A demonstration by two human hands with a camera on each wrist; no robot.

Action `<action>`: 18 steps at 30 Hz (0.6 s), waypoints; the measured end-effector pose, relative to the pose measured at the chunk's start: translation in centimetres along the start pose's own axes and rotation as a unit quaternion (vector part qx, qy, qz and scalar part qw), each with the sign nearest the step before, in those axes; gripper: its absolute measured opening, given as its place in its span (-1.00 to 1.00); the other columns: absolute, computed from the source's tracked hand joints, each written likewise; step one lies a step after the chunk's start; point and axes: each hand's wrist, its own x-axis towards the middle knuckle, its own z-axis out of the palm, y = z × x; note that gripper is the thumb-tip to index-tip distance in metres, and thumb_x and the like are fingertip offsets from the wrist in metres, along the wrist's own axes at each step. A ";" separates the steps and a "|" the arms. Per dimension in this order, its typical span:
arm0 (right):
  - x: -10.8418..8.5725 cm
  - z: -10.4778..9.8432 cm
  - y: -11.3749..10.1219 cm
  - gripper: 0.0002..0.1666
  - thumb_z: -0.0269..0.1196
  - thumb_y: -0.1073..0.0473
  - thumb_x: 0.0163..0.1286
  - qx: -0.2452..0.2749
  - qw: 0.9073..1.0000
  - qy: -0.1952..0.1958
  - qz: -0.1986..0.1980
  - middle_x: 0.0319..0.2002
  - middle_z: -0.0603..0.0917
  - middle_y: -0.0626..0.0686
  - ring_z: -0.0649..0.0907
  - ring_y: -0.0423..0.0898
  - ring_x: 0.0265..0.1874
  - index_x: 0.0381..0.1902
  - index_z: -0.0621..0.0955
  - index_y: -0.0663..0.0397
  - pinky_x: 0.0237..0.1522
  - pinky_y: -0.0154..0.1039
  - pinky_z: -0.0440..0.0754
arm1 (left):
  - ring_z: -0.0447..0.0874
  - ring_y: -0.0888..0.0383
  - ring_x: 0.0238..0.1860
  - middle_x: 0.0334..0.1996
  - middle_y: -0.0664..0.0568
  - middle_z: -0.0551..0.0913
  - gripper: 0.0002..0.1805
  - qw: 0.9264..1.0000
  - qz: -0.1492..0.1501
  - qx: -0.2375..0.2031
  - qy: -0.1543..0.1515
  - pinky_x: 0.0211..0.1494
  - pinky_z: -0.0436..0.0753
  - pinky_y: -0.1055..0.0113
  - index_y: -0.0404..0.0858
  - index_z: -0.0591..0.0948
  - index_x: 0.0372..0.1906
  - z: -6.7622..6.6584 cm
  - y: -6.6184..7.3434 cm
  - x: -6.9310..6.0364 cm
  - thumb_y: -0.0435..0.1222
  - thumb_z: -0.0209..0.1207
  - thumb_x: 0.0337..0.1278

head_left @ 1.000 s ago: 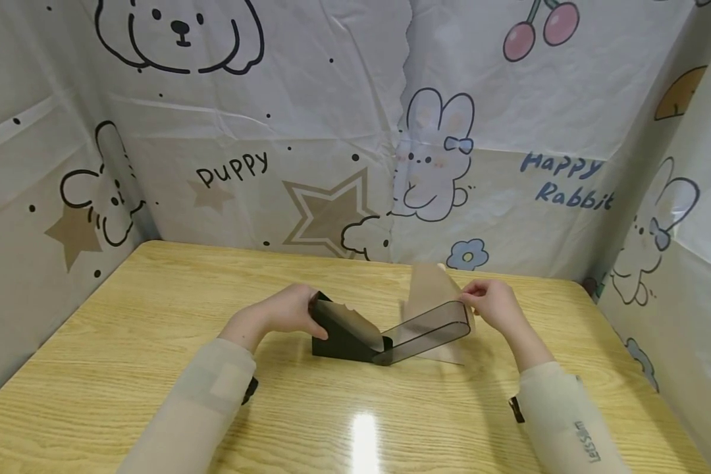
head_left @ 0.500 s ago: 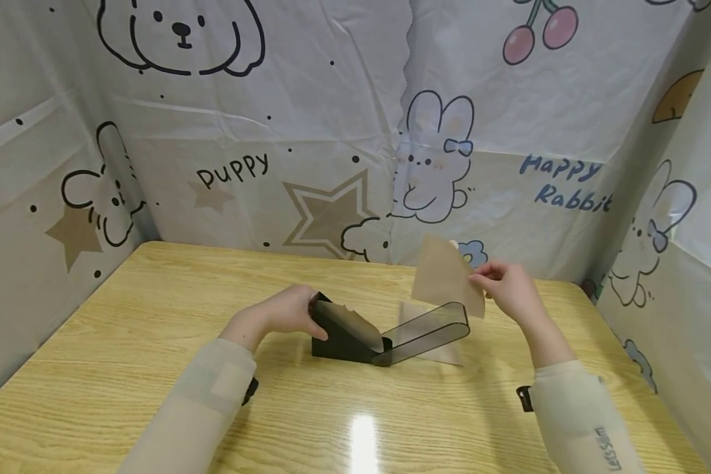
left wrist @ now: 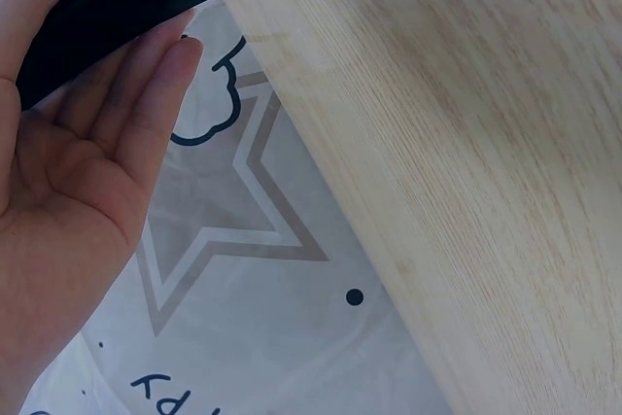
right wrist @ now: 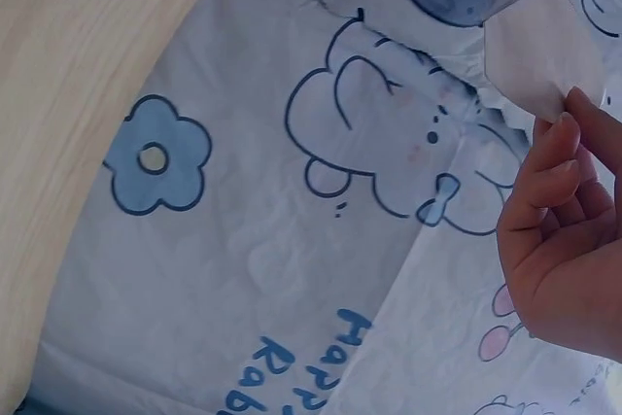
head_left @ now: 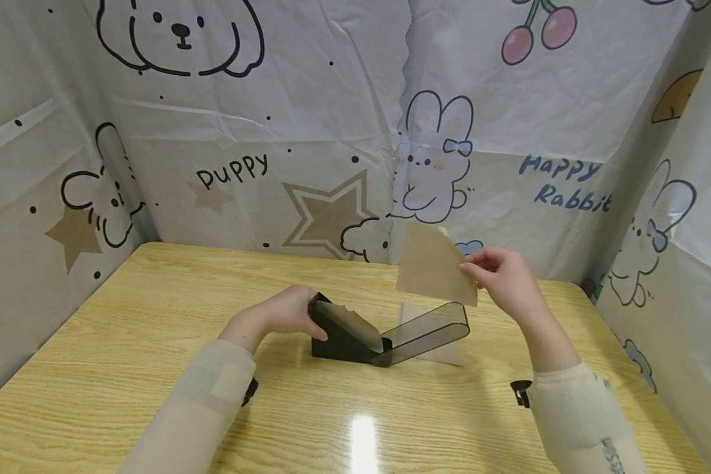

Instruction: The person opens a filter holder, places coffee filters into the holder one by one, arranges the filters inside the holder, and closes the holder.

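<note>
My left hand (head_left: 286, 309) grips the high end of a black coffee filter box (head_left: 339, 343), thumb on the near side and fingers behind it. The box sits on the table with its smoky see-through lid (head_left: 431, 332) swung out to the right. Brown paper filters (head_left: 357, 321) show inside, their number hidden. Between thumb and fingertips, my right hand (head_left: 507, 280) pinches a brown paper coffee filter (head_left: 429, 266) by its right side, above and behind the lid. The right wrist view also shows this filter (right wrist: 539, 51) in the fingertips.
A second paper filter (head_left: 411, 315) lies flat on the wooden table (head_left: 272, 415), partly behind the lid. White printed cloth (head_left: 243, 118) closes off the back and both sides of the table.
My right hand has raised the pinched filter up from behind the lid, then shifted it slightly left. The left hand and box have stayed put.
</note>
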 end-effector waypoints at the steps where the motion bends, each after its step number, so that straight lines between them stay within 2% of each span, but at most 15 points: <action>1: -0.1 0.0 -0.3 -0.76 0.23 0.17 0.30 0.003 1.000 0.001 -0.003 -0.33 0.68 0.18 0.54 -0.23 -0.49 -0.25 0.63 0.30 -0.41 -0.39 0.53 | 0.18 0.20 -0.59 -0.66 0.09 0.25 -0.54 1.000 0.000 0.000 0.000 -0.46 0.27 0.37 -0.18 0.27 -0.63 0.0 0.0 0.0 -0.30 0.42 -0.16; 10: -0.5 0.5 -1.9 -0.82 0.25 0.21 0.28 0.013 0.999 0.000 -0.029 -0.39 0.66 0.16 0.55 -0.21 -0.52 -0.28 0.65 0.26 -0.42 -0.39 0.52 | 0.18 0.19 -0.59 -0.65 0.08 0.25 -0.54 1.000 -0.004 -0.008 -0.001 -0.46 0.28 0.37 -0.19 0.27 -0.62 -0.1 0.0 0.0 -0.30 0.42 -0.17; 18: -0.9 1.9 -3.1 -0.86 0.27 0.23 0.26 0.021 0.999 -0.025 -0.042 -0.45 0.65 0.13 0.55 -0.15 -0.53 -0.32 0.65 0.22 -0.45 -0.36 0.52 | 0.19 0.19 -0.59 -0.64 0.08 0.25 -0.55 1.000 -0.005 -0.007 -0.002 -0.46 0.28 0.37 -0.19 0.28 -0.61 -0.2 0.0 0.1 -0.30 0.42 -0.17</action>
